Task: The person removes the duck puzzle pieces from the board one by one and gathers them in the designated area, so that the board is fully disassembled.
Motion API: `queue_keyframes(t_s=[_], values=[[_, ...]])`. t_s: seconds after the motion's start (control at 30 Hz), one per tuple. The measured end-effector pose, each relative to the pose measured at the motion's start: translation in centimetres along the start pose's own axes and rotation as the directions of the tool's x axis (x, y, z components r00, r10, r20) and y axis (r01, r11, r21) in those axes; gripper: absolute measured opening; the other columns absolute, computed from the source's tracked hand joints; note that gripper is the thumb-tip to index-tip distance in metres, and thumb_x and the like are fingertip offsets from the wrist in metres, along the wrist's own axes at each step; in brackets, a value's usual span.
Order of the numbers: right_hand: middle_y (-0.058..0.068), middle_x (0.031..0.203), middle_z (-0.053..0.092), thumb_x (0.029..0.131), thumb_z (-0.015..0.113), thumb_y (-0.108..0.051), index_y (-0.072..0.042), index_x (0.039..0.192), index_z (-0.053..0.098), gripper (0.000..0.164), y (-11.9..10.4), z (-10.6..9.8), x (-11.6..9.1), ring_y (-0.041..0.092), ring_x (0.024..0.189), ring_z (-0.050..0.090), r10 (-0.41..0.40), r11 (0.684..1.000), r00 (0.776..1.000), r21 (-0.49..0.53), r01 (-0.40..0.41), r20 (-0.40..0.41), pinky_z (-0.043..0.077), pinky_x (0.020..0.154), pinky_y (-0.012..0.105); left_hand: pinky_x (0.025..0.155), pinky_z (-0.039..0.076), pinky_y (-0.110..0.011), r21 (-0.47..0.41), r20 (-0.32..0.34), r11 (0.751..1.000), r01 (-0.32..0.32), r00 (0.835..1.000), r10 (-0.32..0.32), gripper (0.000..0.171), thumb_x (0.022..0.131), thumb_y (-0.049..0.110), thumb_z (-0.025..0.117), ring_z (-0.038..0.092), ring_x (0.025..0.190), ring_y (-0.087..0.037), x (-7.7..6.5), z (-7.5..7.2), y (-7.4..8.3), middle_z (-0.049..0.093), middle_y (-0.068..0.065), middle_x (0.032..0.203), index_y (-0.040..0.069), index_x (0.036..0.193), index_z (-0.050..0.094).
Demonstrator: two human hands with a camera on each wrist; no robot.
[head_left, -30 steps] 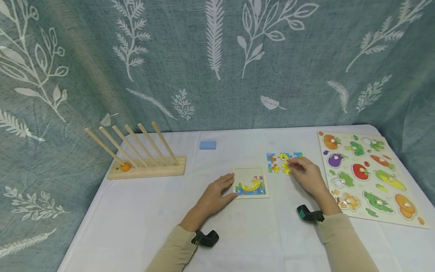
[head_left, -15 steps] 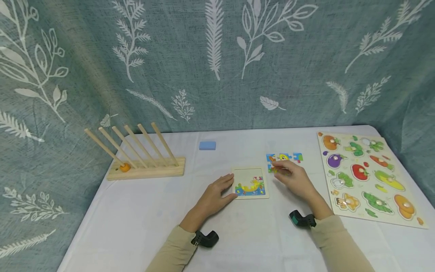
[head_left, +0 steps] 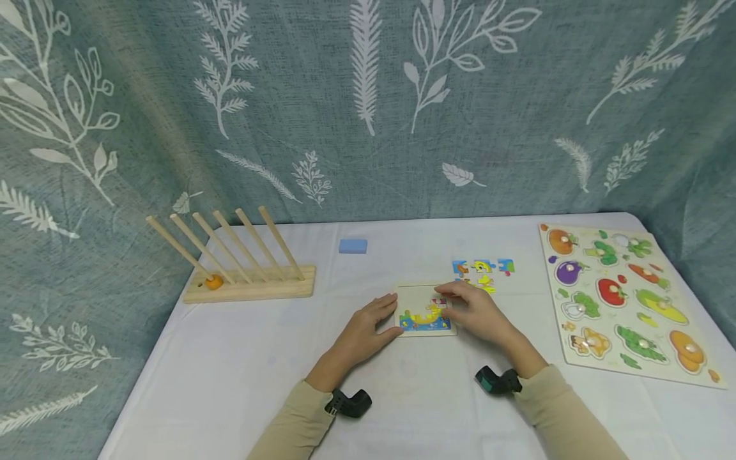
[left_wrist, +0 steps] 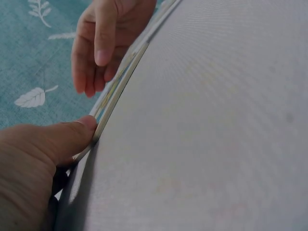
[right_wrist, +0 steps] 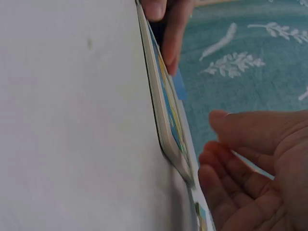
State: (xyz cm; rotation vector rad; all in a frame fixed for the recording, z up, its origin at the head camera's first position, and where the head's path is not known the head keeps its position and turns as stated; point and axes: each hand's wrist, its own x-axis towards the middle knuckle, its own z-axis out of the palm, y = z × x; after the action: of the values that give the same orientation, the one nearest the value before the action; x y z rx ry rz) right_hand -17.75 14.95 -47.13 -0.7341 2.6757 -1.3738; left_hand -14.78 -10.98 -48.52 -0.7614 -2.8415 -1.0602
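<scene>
A small square wooden puzzle tray [head_left: 414,292] lies on the white table, a blue and yellow picture filling its lower part and right side. My left hand [head_left: 359,332] rests against its left edge; in the left wrist view the thumb [left_wrist: 72,137] touches the tray's rim. Over the right side of the tray is my right hand [head_left: 480,313], thumb and fingers apart. Nothing shows between those fingers in the right wrist view, where the right hand [right_wrist: 260,168] is beside the tray [right_wrist: 159,106]. Several loose jigsaw pieces [head_left: 482,266] lie behind the right hand, partly covered by it.
A vegetable knob-puzzle board [head_left: 586,306] lies at the right. At the left stands a wooden base [head_left: 276,287] with several tall pegs and one orange bead [head_left: 214,282]. A blue block [head_left: 352,246] sits near the back edge, before a leaf-patterned curtain [head_left: 322,96].
My right hand has moved left and nearer, from the loose jigsaw pieces to the right side of the puzzle tray. The left hand has stayed at the tray's left edge.
</scene>
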Motion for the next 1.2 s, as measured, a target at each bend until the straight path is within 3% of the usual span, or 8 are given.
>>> queue_keyframes(t_s=[0.4,0.53,0.9,1.2], values=[[0.012,0.125,0.057,0.085,0.07,-0.011,-0.001,0.121,0.062,0.038,0.01,0.63,0.37,0.033,0.119,0.053,-0.041,0.989,0.994,-0.141,0.055,0.098,0.046,0.101,0.051,0.114,0.034,-0.04,-0.006,-0.004,1.0,-0.013,1.0,0.013,0.056,0.087,0.026,0.069,0.043,0.134,-0.027,0.03,-0.15,0.21,0.048,-0.013,0.143,-0.004,0.132,0.052],[0.013,0.124,0.055,0.086,0.069,-0.01,0.001,0.12,0.062,0.036,-0.02,0.64,0.35,0.033,0.118,0.052,-0.055,0.988,0.993,-0.136,0.069,0.103,0.045,0.101,0.051,0.115,0.033,-0.04,-0.012,-0.005,1.0,-0.004,1.0,0.004,0.056,0.087,0.025,0.069,0.042,0.134,-0.027,0.0,-0.19,0.3,0.047,-0.012,0.143,-0.004,0.132,0.052],[0.007,0.119,0.058,0.086,0.069,-0.011,-0.007,0.119,0.059,0.034,0.19,0.71,0.12,0.026,0.115,0.054,-0.027,0.996,0.995,-0.083,0.035,0.096,0.045,0.103,0.047,0.114,0.035,-0.041,-0.007,-0.009,1.0,-0.014,1.0,0.014,0.055,0.087,0.025,0.069,0.043,0.134,-0.028,0.03,-0.08,0.17,0.048,-0.013,0.142,-0.004,0.131,0.053],[0.005,0.118,0.058,0.089,0.057,0.003,-0.007,0.122,0.06,0.035,0.8,0.84,-0.03,0.024,0.111,0.057,-0.052,0.998,0.996,-0.031,0.054,0.073,0.05,0.097,0.043,0.114,0.034,-0.039,-0.001,0.003,1.0,0.007,1.0,-0.007,0.057,0.088,0.027,0.069,0.042,0.134,-0.027,0.07,-0.09,0.27,0.047,-0.012,0.143,-0.004,0.132,0.052]])
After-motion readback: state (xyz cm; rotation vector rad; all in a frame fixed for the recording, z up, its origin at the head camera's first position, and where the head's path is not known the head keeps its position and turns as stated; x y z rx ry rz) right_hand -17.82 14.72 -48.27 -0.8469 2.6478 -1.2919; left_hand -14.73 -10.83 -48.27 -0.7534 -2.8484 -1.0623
